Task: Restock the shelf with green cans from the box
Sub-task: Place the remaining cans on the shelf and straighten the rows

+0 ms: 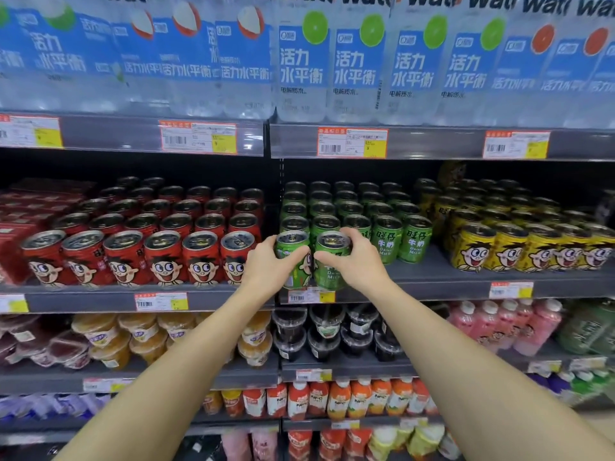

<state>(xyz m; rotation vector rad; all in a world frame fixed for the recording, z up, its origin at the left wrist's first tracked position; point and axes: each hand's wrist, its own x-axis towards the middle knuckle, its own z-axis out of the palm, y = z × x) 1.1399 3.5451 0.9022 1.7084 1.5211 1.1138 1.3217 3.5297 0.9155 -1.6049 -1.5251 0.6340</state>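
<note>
Mid-restock, by the look of it. Two green cans at the centre of the frame, one per hand, arriving at the front edge of the shelf (449,281). Left hand (266,264) wrapped around the left green can (291,254), grip closed on its side; right hand (357,261) closed likewise around the right green can (331,261), fingers over the rim. Cans just beside each other, possibly touching. Whether resting on the shelf or just above it: cannot tell.

Behind and to the right, rows of green cans (386,237) already filling the bay, between red cans (166,257) at left and yellow cans (499,247) at right. Front row incomplete: bare shelf to the right of the held pair. Probably several more cans needed there. Box not in view, so remaining stock unknown.

Both held cans upright, long axis vertical, pull-tab tops up.
</note>
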